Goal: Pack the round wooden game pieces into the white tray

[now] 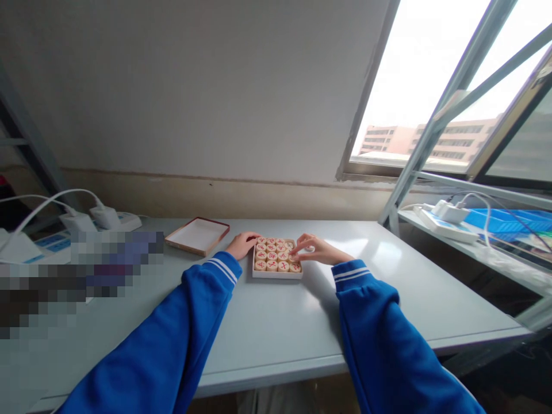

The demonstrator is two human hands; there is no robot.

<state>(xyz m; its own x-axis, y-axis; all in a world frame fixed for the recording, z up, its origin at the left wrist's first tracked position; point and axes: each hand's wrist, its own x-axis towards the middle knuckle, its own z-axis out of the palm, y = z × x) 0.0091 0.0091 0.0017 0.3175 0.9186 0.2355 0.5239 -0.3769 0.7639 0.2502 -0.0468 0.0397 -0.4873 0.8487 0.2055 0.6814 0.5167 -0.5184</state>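
Observation:
A shallow white-sided box (pixel 277 275) stands on the table, filled with rows of round, pale Chinese chess pieces (pixel 272 256) with red characters facing up. My left hand (pixel 242 245) is at the box's back left corner, its fingers curled against the edge. From the right, my right hand (pixel 318 249) reaches over the box. Its thumb and fingertips are closed on a Chinese chess piece (pixel 293 258) in the right-hand column, partly covered by the fingers. A small whitish round thing (pixel 309 249) shows beneath that hand; its kind is unclear.
The box lid (pixel 198 234) lies upturned at the back left of the grey table (pixel 276 328). White power strips with chargers (pixel 106 217) sit at far left, beside a pixelated patch. On the right are a metal frame (pixel 394 201), a side shelf with another charger (pixel 451 211) and a blue basket (pixel 509 220).

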